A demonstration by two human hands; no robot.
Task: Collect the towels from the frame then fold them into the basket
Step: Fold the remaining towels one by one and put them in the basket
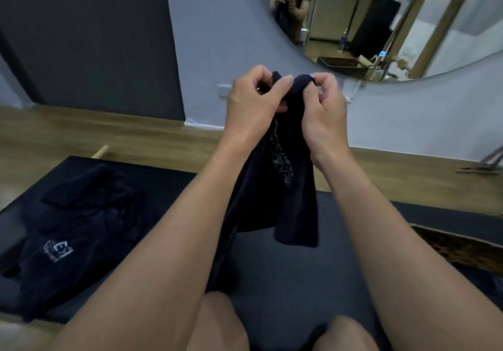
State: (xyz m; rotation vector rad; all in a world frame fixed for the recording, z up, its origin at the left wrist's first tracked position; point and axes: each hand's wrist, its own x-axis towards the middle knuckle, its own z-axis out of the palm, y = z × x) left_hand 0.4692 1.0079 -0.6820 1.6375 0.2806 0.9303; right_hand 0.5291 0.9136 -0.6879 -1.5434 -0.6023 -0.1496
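Two hands, left hand (pixel 254 103) and right hand (pixel 325 111), pinch navy towel (pixel 283 187).

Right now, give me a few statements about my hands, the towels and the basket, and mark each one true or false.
1. The left hand and the right hand both pinch the top edge of one dark towel. True.
2. The dark towel lies spread flat on the mat. False: it hangs from the hands, raised above the mat.
3. A pile of towels lies on the mat on the left side. True.
4. The dark towel sits inside the basket. False: the basket is at the right edge of the view, apart from the towel.
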